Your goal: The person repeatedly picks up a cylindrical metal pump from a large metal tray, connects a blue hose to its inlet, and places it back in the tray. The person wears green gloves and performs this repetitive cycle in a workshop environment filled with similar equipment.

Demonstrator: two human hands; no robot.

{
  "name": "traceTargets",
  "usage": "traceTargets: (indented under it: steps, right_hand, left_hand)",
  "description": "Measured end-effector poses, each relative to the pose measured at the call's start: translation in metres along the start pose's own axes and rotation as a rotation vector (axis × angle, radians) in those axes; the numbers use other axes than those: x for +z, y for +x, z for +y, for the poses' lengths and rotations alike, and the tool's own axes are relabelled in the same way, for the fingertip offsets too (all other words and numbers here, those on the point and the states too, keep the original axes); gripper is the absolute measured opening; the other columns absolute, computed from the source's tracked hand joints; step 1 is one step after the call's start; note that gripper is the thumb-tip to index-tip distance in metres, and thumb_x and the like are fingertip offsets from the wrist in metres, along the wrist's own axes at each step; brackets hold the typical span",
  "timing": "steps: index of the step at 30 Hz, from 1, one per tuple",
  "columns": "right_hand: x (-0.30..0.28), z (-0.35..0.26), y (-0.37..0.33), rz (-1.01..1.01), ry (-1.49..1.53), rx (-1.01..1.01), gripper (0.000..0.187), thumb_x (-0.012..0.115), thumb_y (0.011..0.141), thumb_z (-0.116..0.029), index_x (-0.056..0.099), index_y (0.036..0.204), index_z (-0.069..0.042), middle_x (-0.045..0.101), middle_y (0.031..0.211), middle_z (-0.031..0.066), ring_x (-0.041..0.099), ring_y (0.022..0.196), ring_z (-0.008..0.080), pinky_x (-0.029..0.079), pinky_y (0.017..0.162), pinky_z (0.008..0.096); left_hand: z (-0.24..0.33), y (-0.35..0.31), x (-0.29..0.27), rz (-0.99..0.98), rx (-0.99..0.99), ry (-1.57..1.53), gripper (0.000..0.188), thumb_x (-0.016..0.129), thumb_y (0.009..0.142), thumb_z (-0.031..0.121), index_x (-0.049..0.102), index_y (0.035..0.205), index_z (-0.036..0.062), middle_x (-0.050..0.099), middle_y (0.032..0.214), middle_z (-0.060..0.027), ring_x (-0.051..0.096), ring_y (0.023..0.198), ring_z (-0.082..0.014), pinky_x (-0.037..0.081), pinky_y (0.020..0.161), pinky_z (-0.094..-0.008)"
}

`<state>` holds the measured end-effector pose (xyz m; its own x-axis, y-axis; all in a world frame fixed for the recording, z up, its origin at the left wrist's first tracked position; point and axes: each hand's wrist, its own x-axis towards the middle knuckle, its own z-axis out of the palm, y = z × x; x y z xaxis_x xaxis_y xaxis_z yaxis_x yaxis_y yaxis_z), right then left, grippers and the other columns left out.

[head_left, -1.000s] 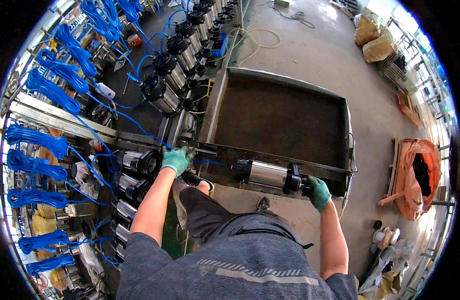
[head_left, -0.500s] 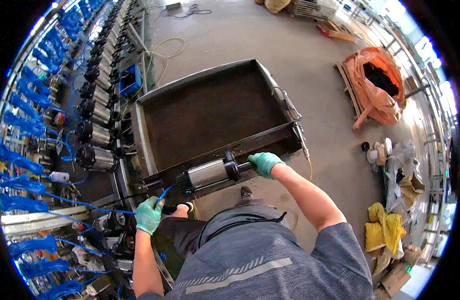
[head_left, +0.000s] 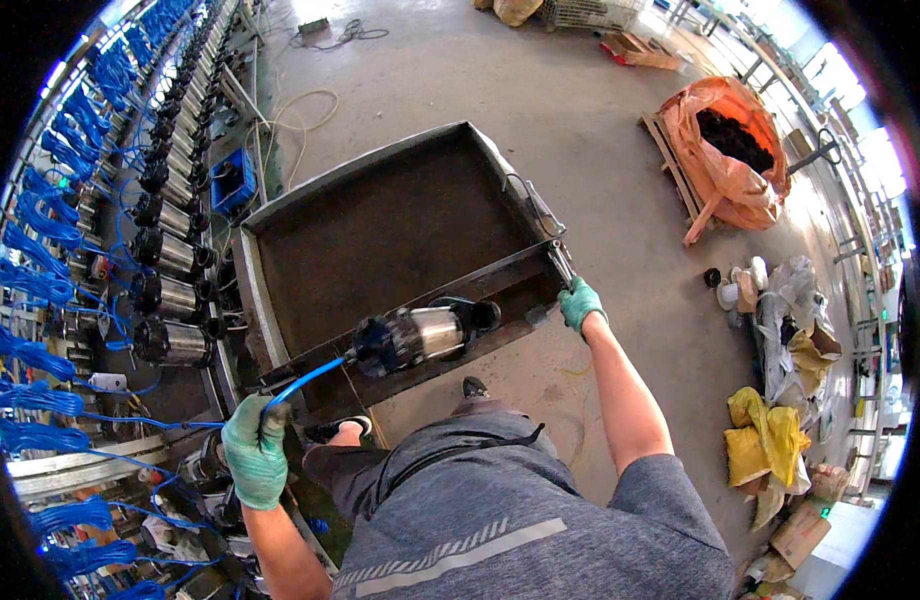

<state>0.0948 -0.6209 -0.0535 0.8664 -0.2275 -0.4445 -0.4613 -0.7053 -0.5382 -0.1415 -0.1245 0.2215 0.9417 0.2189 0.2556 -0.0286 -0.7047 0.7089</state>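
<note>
A steel-and-black cylindrical pump (head_left: pixel 420 337) lies on its side on the near rim of a dark metal cart tray (head_left: pixel 310 196). A blue cable (head_left: pixel 298 380) runs from its left end to my left hand (head_left: pixel 253 452), which wears a green glove and grips the cable low at the left. My right hand (head_left: pixel 580 303), also green-gloved, is closed on the tray's near right corner by its handle (head_left: pixel 558 262). Neither hand touches the pump body.
A long rack (head_left: pixel 170 260) of similar pumps with coiled blue cables runs along the left. On the concrete floor to the right sit an orange sack on a pallet (head_left: pixel 725 150), bags and cardboard (head_left: pixel 780 420). My feet (head_left: pixel 474 387) stand just below the cart.
My right hand left the pump and moved right to the tray's corner. The pump now rests on the tray's rim. My left hand still holds the blue cable.
</note>
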Motion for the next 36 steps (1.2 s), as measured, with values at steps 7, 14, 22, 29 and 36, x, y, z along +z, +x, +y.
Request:
traceTargets:
  steps: [7, 14, 22, 29, 36]
  right_hand:
    - [-0.015, -0.036, -0.034, 0.143, -0.343, -0.062, 0.042, 0.066, 0.092, -0.032, 0.059, 0.125, -0.006, 0.068, 0.115, 0.0261, 0.068, 0.107, 0.0444, 0.056, 0.089, 0.0519]
    - [-0.003, -0.038, -0.063, 0.209, -0.089, -0.484, 0.029, 0.066, 0.093, -0.028, 0.066, 0.113, -0.007, 0.067, 0.112, 0.0208, 0.067, 0.101, 0.043, 0.054, 0.088, 0.0506]
    - [0.055, -0.083, -0.071, 0.058, -0.332, -0.417, 0.024, 0.058, 0.098, -0.028, 0.065, 0.113, -0.012, 0.069, 0.11, 0.0187, 0.066, 0.103, 0.0427, 0.054, 0.086, 0.0539]
    - [0.067, -0.081, -0.064, 0.063, -0.346, -0.448, 0.019, 0.058, 0.097, -0.025, 0.064, 0.11, -0.013, 0.069, 0.11, 0.0187, 0.067, 0.101, 0.0443, 0.055, 0.083, 0.0548]
    - [0.071, -0.077, -0.065, 0.113, -0.306, -0.423, 0.015, 0.058, 0.097, -0.024, 0.065, 0.107, -0.015, 0.07, 0.105, 0.0172, 0.067, 0.098, 0.0438, 0.054, 0.08, 0.054]
  left_hand:
    - [0.018, 0.016, 0.066, -0.127, 0.161, 0.012, 0.018, 0.072, 0.095, 0.02, 0.07, 0.096, 0.0028, 0.065, 0.079, -0.0143, 0.063, 0.068, -0.0351, 0.049, 0.061, -0.0403]
    - [0.016, 0.005, 0.079, -0.152, 0.08, 0.005, 0.019, 0.069, 0.098, 0.022, 0.072, 0.1, 0.0029, 0.068, 0.081, -0.0152, 0.066, 0.069, -0.032, 0.05, 0.062, -0.0383]
    - [0.021, -0.006, 0.089, -0.155, -0.001, 0.045, 0.019, 0.07, 0.096, 0.02, 0.072, 0.102, 0.0017, 0.071, 0.087, -0.0195, 0.069, 0.075, -0.0378, 0.054, 0.065, -0.0414]
    - [0.011, -0.016, 0.103, -0.123, 0.03, 0.101, 0.022, 0.071, 0.095, 0.027, 0.075, 0.101, 0.0059, 0.073, 0.09, -0.018, 0.07, 0.078, -0.0391, 0.057, 0.067, -0.0434]
    - [0.001, -0.026, 0.119, -0.099, -0.008, 0.134, 0.023, 0.07, 0.096, 0.033, 0.076, 0.102, 0.0114, 0.074, 0.092, -0.0154, 0.07, 0.08, -0.0388, 0.056, 0.067, -0.0456]
